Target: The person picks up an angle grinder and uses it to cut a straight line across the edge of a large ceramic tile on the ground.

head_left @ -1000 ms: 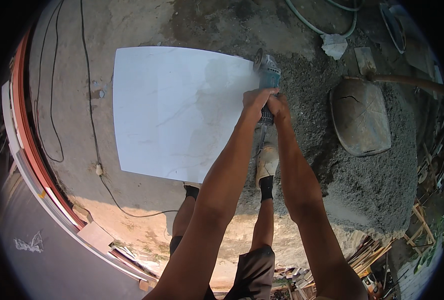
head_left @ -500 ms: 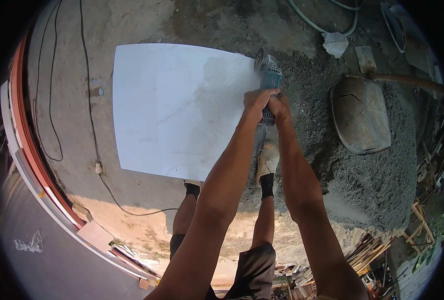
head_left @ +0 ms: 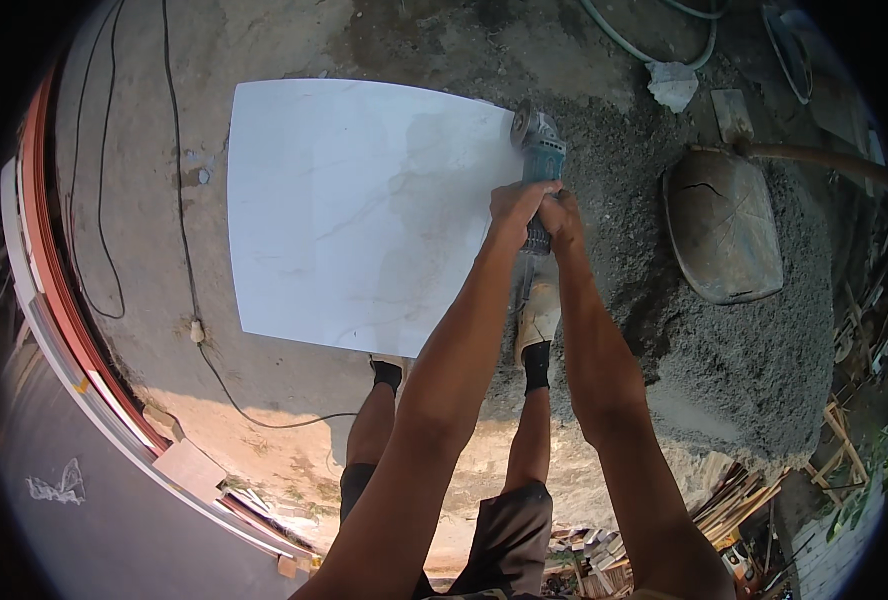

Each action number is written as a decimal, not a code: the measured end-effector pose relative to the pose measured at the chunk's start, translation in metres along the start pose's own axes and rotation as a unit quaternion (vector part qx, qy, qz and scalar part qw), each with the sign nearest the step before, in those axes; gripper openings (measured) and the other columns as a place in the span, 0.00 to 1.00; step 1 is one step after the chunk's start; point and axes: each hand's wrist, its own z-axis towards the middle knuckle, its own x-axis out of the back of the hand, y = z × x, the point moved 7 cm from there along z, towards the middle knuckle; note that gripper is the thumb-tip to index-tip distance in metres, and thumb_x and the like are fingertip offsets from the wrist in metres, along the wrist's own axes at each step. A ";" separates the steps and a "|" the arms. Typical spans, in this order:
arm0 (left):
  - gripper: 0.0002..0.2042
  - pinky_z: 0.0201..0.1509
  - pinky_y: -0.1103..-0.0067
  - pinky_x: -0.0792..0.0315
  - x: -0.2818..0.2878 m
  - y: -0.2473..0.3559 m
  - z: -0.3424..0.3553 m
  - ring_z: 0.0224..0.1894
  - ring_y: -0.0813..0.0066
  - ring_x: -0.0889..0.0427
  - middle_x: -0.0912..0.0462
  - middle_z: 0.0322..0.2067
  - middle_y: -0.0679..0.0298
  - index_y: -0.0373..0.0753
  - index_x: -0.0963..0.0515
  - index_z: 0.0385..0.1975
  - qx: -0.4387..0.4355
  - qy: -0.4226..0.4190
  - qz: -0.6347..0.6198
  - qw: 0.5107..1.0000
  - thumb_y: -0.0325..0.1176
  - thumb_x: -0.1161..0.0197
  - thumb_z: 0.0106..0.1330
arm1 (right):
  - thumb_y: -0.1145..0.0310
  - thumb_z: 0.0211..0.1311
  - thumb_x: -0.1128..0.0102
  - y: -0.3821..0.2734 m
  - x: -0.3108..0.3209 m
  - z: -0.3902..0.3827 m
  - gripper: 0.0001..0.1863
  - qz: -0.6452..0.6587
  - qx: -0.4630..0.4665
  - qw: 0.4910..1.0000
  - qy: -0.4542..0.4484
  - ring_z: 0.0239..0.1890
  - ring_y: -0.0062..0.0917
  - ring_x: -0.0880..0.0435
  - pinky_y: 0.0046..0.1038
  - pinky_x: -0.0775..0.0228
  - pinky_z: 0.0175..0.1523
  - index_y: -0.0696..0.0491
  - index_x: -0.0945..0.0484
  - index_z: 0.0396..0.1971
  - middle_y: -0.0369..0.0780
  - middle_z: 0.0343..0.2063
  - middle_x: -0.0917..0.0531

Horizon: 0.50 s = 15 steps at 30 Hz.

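In the head view, my left hand (head_left: 514, 205) and my right hand (head_left: 562, 215) are both closed round a teal and grey angle grinder (head_left: 542, 162), held upright in the picture. Its disc (head_left: 523, 124) meets the right edge of a large white, grey-veined tile (head_left: 329, 200) lying on the concrete, with pale dust around that spot. Below the grinder is my shoe (head_left: 537, 315), beside the tile; another foot shows at the tile's lower edge.
Gritty grey mix (head_left: 724, 380) spreads to the right, with a metal shovel head (head_left: 719, 235) and wooden-handled tool (head_left: 794, 152) on it. A hose (head_left: 614, 40) lies at top, dark cables (head_left: 169, 90) at left, long boards (head_left: 44, 250) along the left edge, wood scraps at lower right.
The tile appears slightly higher in the picture, along with the surroundings. Both hands and the grinder stay together at the tile's edge, shifted very slightly right in the view.
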 end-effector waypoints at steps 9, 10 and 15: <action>0.26 0.43 0.68 0.23 0.004 -0.009 -0.005 0.39 0.63 0.16 0.16 0.40 0.51 0.26 0.17 0.39 -0.005 -0.003 0.011 1.000 0.39 0.21 0.45 | 0.61 0.52 0.35 0.017 0.001 -0.003 0.25 0.031 -0.007 1.000 -0.003 0.32 0.27 0.17 0.31 0.25 0.34 0.68 0.23 0.41 0.45 0.34 0.17; 0.26 0.43 0.68 0.23 0.001 -0.008 -0.004 0.39 0.63 0.16 0.16 0.40 0.51 0.26 0.17 0.40 -0.006 -0.011 0.007 1.000 0.39 0.21 0.45 | 0.61 0.52 0.35 0.019 0.005 0.002 0.25 0.001 -0.012 1.000 0.003 0.32 0.27 0.17 0.32 0.25 0.34 0.68 0.23 0.41 0.46 0.35 0.17; 0.26 0.44 0.68 0.23 0.007 -0.014 -0.005 0.39 0.63 0.16 0.16 0.40 0.51 0.26 0.17 0.40 -0.005 -0.005 0.020 1.000 0.39 0.21 0.45 | 0.60 0.52 0.35 0.015 -0.002 -0.011 0.25 -0.027 -0.036 0.999 -0.003 0.33 0.28 0.17 0.32 0.25 0.35 0.68 0.22 0.42 0.47 0.36 0.17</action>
